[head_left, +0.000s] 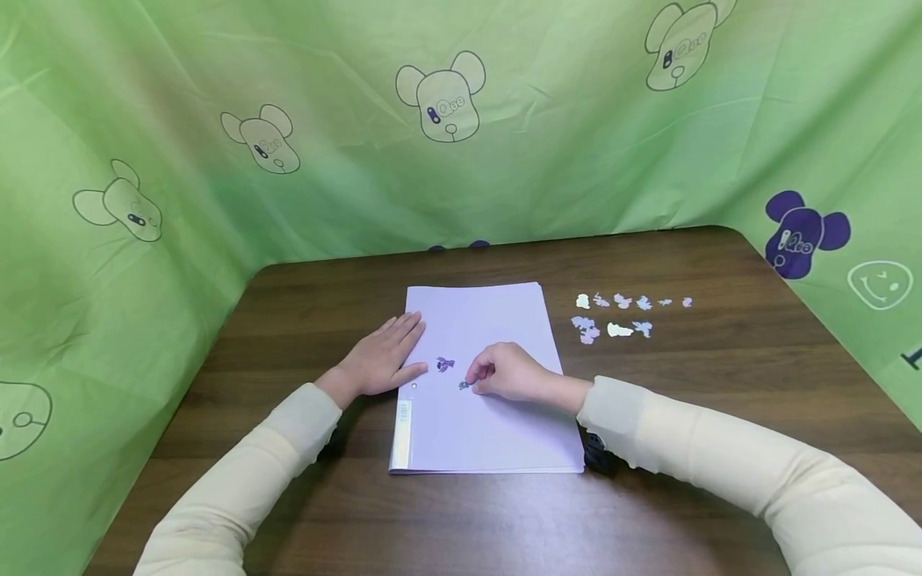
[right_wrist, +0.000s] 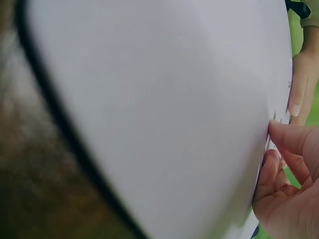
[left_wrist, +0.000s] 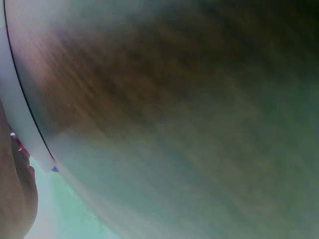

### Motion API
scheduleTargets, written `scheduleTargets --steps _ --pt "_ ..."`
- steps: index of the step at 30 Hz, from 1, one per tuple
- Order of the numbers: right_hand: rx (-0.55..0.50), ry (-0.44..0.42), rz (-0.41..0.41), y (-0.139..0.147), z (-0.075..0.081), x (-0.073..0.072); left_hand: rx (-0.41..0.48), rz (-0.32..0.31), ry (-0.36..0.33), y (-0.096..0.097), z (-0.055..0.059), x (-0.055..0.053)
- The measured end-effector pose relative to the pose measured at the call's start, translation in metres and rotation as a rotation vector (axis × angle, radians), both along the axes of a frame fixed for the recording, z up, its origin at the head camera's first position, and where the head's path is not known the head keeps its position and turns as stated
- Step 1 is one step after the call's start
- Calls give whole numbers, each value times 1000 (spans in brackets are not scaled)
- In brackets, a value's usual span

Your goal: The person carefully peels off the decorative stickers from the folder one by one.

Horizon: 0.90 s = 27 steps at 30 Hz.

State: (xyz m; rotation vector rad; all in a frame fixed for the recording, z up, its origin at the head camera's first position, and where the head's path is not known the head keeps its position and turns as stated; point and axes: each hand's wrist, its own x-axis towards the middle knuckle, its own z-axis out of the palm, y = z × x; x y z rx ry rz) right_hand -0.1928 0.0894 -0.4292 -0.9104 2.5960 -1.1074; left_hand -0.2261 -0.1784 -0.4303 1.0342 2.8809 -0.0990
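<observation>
A white folder (head_left: 497, 436) lies in the middle of the wooden table. On its left edge my left hand (head_left: 382, 356) rests flat, fingers spread. My right hand (head_left: 511, 372) is over the folder's middle, thumb and fingers pinching a small dark sticker (head_left: 463, 386) at the folder's surface. A purple sticker (head_left: 445, 364) lies on the folder between the two hands. The right wrist view shows the curled fingers of the right hand (right_wrist: 289, 174) close to the white surface; the sticker there is mostly hidden. Only part of the left hand (left_wrist: 17, 199) appears in the left wrist view.
Right of the folder, several small cut-out pieces (head_left: 623, 301) lie in two rows on the table (head_left: 720, 384). A dark object (head_left: 598, 454) sits under the right wrist. Green printed cloth (head_left: 547, 160) hangs behind and at both sides.
</observation>
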Motion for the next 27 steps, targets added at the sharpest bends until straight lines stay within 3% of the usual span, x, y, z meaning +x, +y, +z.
scheduleTargets --steps 8,27 --pt "-13 -27 -17 0 -1 -1 2 5 -14 0 1 1" --pt "12 49 7 -2 3 -1 7 8 -25 0 3 1"
